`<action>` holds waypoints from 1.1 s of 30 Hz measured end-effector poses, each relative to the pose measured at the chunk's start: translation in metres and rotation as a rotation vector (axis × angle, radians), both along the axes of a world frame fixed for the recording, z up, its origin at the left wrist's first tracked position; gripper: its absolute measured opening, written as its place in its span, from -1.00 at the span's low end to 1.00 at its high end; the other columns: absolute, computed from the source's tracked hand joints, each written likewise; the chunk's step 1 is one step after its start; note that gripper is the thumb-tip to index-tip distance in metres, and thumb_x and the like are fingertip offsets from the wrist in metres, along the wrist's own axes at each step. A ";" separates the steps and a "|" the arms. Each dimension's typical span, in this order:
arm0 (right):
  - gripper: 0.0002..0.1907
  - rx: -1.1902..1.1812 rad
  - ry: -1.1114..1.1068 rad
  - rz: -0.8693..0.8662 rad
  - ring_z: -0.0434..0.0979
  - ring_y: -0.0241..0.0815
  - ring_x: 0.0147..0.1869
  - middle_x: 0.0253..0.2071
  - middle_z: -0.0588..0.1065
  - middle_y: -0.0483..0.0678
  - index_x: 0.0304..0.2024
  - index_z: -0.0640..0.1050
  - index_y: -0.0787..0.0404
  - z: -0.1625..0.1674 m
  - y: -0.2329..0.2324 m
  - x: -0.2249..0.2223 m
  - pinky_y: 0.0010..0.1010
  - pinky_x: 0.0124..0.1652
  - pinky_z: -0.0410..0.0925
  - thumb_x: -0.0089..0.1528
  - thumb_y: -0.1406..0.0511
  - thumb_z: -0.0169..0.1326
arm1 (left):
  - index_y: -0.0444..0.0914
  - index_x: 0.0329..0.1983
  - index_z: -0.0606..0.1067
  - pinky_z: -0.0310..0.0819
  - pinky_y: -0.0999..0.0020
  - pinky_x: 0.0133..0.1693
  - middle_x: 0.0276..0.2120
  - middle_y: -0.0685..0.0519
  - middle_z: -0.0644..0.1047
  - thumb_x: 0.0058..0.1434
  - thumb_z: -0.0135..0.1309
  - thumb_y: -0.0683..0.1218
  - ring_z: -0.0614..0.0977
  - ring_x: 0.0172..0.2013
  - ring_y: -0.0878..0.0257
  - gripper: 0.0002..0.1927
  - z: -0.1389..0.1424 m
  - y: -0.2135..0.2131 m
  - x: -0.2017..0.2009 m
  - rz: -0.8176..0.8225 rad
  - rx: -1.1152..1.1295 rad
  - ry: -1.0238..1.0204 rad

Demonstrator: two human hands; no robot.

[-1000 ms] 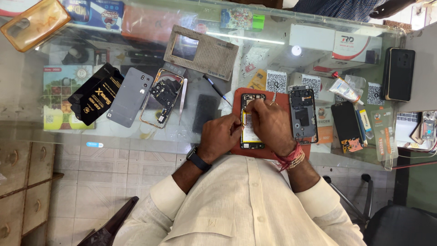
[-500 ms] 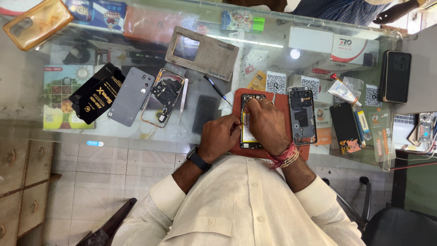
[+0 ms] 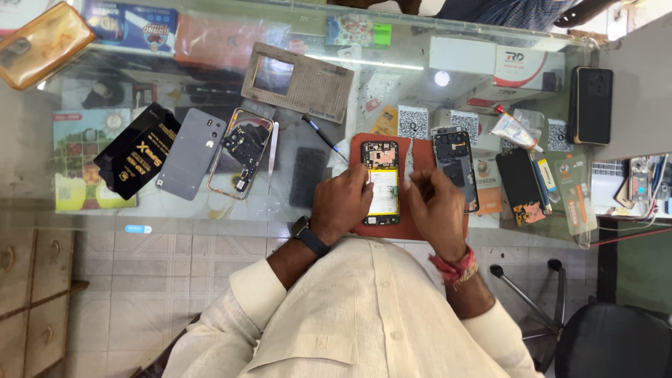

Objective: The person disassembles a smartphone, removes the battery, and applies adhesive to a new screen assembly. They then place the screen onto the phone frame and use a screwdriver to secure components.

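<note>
Centrally, hands [image 3: 388, 203] on opened phone [image 3: 381, 182], black package [image 3: 136, 159] left

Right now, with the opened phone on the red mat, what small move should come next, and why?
Probably bring the right hand back onto the opened phone with the yellow battery on the red mat. The left hand rests on the phone's left edge, steadying it, while the right hand hovers just beside it, fingers curled, apparently off the phone.

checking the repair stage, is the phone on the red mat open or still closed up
Open: the phone lies back-off on the red mat, circuit board and yellow battery exposed, the left hand resting on it.
</note>
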State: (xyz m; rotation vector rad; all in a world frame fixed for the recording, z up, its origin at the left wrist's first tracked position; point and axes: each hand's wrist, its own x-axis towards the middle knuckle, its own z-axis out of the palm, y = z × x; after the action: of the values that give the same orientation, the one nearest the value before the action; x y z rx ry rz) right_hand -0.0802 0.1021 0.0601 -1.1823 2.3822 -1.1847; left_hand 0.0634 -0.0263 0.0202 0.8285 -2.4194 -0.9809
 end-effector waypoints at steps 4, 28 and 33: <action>-0.76 0.073 0.026 -0.055 0.59 -0.22 -0.43 -0.41 0.58 -0.03 -0.21 0.58 0.29 -0.001 0.016 0.015 -0.41 -0.41 0.43 0.18 0.28 0.32 | -0.25 -0.14 0.40 0.53 0.11 -0.38 -0.36 -0.04 0.61 0.24 0.14 -0.15 0.67 -0.40 -0.01 -0.81 -0.001 -0.004 0.006 -0.011 0.084 0.120; -0.91 -0.244 0.037 -0.440 0.54 -0.21 -0.38 -0.35 0.55 0.04 -0.20 0.49 0.32 -0.021 0.000 0.070 -0.35 -0.38 0.39 0.37 0.38 0.10 | -0.35 0.28 0.26 0.65 0.30 -0.15 -0.16 -0.09 0.57 0.19 0.24 -0.08 0.66 -0.19 0.24 -0.35 0.003 -0.036 0.031 -0.232 1.143 0.161; -0.88 -0.510 -0.692 -0.461 0.51 -0.38 -0.35 -0.35 0.57 -0.07 -0.22 0.50 0.34 -0.022 0.009 0.065 -0.52 -0.35 0.39 0.37 0.37 0.09 | -0.37 0.33 0.30 0.56 0.22 0.13 0.07 -0.05 0.57 0.41 -0.09 0.26 0.64 0.07 0.21 -0.31 0.000 -0.030 0.017 -0.465 1.405 0.391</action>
State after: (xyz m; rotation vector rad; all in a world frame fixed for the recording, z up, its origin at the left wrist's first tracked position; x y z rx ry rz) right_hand -0.0149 0.1108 0.0380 -0.1977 1.8911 -2.0188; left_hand 0.0806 -0.0563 0.0205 0.2967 -1.3156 -2.7602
